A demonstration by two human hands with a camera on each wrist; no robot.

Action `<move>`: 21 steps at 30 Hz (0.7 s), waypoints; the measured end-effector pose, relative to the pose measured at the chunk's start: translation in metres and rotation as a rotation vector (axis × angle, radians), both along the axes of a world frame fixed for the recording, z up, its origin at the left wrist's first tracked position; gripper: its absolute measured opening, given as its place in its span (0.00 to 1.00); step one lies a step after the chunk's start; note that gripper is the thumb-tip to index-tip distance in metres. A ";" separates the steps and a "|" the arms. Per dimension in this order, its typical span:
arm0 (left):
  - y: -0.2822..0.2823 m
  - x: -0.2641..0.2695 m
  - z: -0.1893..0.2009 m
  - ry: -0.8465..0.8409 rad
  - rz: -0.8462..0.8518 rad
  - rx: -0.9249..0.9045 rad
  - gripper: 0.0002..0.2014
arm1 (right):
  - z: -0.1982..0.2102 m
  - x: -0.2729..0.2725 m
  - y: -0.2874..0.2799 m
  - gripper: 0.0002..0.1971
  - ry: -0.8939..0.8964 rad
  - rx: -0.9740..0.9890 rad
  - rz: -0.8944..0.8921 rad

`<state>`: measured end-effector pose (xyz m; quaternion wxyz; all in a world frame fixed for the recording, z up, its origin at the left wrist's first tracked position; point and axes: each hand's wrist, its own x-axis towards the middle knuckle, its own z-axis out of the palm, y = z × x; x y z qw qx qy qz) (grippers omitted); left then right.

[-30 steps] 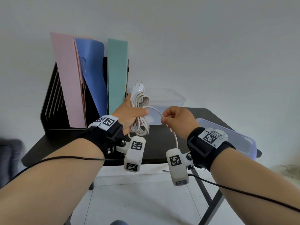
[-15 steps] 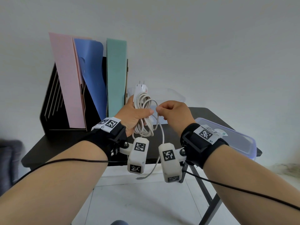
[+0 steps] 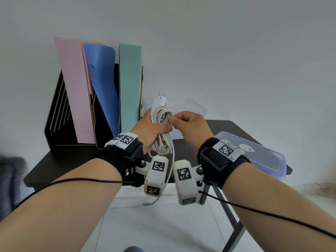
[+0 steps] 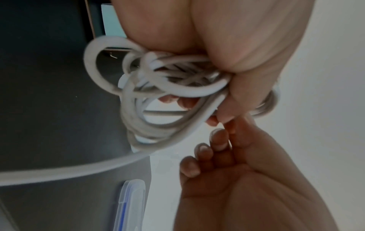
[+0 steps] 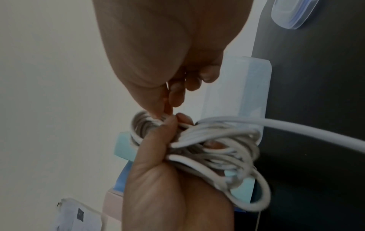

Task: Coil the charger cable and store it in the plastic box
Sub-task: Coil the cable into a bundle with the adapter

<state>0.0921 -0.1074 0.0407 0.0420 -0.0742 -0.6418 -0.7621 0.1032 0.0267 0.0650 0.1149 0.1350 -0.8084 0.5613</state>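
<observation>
Head view: the left hand [image 3: 154, 131] is closed around a bundle of white loops, the charger cable [image 3: 161, 122], held above the worktop [image 3: 76, 157], with the plug [image 3: 160, 100] pointing up at the top of the bundle. The right hand [image 3: 190, 124] pinches a strand at the upper right of the bundle, thumb against forefinger. A free tail of cable hangs down between the wrists, ending below the worktop edge. The plastic box [image 3: 198, 110] stands behind the hands; the lid [image 3: 269, 160] lies separately on the right. Risk: the hanging tail is not yet wound in; it may snag on a wrist camera or swing loose when the bundle is carried to the box.

Left wrist view: the loops [image 4: 158, 96] are uneven in size and cross one another below the gripping fingers [image 4: 237, 46]. Risk: if the grip slackens, the larger loops are likely to spring out and the coil will open.

Right wrist view: thumb and fingertips [image 5: 171, 100] meet on the strand at the top of the coil. The loose end [image 5: 316, 131] runs off to the right. Risk: pulling this strand too hard may drag inner turns out or tangle them.
</observation>
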 end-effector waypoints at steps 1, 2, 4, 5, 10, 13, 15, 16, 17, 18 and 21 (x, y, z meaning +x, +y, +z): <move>-0.001 0.000 0.000 0.004 0.008 0.021 0.33 | -0.001 0.000 -0.002 0.05 -0.007 -0.004 0.006; -0.002 -0.001 0.000 0.009 0.014 0.042 0.30 | -0.003 0.001 -0.003 0.02 -0.023 -0.005 0.008; -0.005 -0.002 0.001 0.022 0.023 0.086 0.23 | -0.009 0.000 -0.003 0.02 -0.077 -0.003 0.013; -0.006 -0.002 0.001 0.022 0.027 0.112 0.21 | -0.013 -0.001 -0.002 0.03 -0.113 0.004 0.022; -0.012 -0.006 0.001 0.031 0.107 0.180 0.18 | -0.029 0.003 0.005 0.03 -0.306 0.063 0.181; -0.014 -0.009 0.001 0.041 0.181 0.147 0.21 | -0.029 0.002 0.005 0.07 -0.267 0.090 0.211; -0.017 -0.010 0.000 0.052 0.230 0.121 0.24 | -0.027 0.001 0.006 0.06 -0.196 0.147 0.171; -0.019 -0.011 0.000 0.055 0.253 0.118 0.25 | -0.026 0.000 0.006 0.06 -0.157 0.171 0.137; -0.021 -0.011 0.001 0.054 0.272 0.124 0.25 | -0.024 -0.001 0.007 0.07 -0.118 0.188 0.096; -0.024 -0.011 0.001 0.051 0.290 0.138 0.22 | -0.024 -0.002 0.008 0.07 -0.084 0.195 0.056; -0.028 -0.009 0.003 0.055 0.307 0.181 0.14 | -0.022 -0.003 0.011 0.05 -0.041 0.153 -0.005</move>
